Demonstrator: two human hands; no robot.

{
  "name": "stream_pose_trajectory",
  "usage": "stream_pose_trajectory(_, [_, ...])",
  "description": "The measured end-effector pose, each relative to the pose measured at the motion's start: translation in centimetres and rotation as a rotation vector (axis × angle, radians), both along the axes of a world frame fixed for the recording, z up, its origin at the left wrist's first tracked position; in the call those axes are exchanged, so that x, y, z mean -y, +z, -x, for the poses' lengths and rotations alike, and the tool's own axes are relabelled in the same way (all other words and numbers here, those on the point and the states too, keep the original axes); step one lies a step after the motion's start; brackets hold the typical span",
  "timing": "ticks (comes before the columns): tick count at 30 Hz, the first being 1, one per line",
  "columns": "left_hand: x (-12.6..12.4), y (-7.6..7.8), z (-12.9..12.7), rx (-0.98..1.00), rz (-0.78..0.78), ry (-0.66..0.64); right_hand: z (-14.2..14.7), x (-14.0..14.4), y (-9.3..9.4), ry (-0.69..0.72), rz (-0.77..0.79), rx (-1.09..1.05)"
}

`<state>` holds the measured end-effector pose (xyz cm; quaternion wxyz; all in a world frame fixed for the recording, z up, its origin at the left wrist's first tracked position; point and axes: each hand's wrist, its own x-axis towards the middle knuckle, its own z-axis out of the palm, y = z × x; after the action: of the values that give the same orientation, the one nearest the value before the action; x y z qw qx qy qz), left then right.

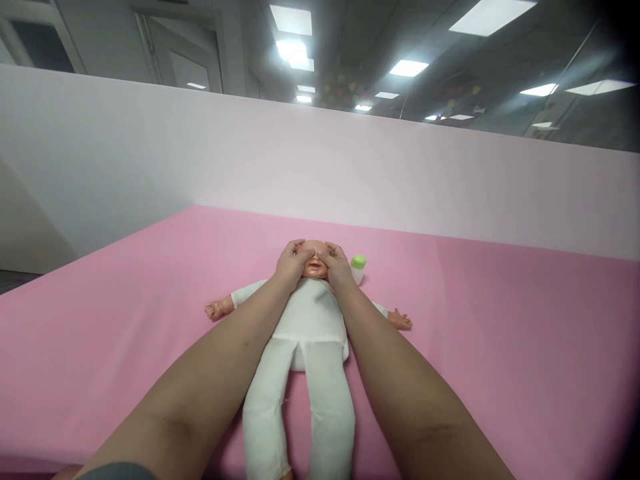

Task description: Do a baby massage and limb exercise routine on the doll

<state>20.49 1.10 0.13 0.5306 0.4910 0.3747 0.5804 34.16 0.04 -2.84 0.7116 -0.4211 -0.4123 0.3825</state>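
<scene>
A baby doll point(310, 313) in white cloth lies face up, its head away from me and its plastic arms spread to the sides. My left hand point(293, 261) cups the left side of its head, fingers curled round it and the thumb over the eye area. On the other side my right hand point(337, 263) grips the head in the same way, its thumb by the other eye. Both thumbs cover the doll's eyes; the mouth shows between my wrists. Just right of my right hand stands a small white bottle point(358, 268) with a green cap.
Under the doll spreads a pink sheet point(125, 320) over a flat surface. A white panel point(325, 160) rises along the far side, and a door point(183, 53) and ceiling lights point(293, 50) show beyond it.
</scene>
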Motion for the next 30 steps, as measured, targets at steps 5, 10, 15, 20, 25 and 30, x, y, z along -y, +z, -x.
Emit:
stream_pose_trajectory(5, [0.2, 0.0, 0.1, -0.039, -0.037, -0.008, -0.3, -0.1, -0.2, -0.052, 0.002, 0.072])
stream_pose_trajectory(10, [-0.4, 0.0, -0.2, -0.016, -0.012, 0.016, -0.2, -0.3, -0.2, -0.090, 0.025, 0.073])
stream_pose_trajectory(15, [-0.4, 0.2, -0.2, 0.054, 0.071, -0.011, -0.1, -0.4, 0.0, -0.074, 0.059, 0.009])
stream_pose_trajectory(20, [-0.7, -0.2, 0.0, 0.096, 0.111, -0.026, -0.4, -0.6, 0.0, -0.018, 0.109, -0.069])
stream_pose_trajectory(25, [-0.7, -0.1, 0.0, 0.118, 0.118, -0.014, -0.7, -0.6, 0.0, 0.021, 0.084, -0.081])
stream_pose_trajectory(30, [0.1, 0.6, 0.1, 0.104, 0.082, -0.030, -0.4, 0.1, 0.2, 0.062, 0.020, -0.030])
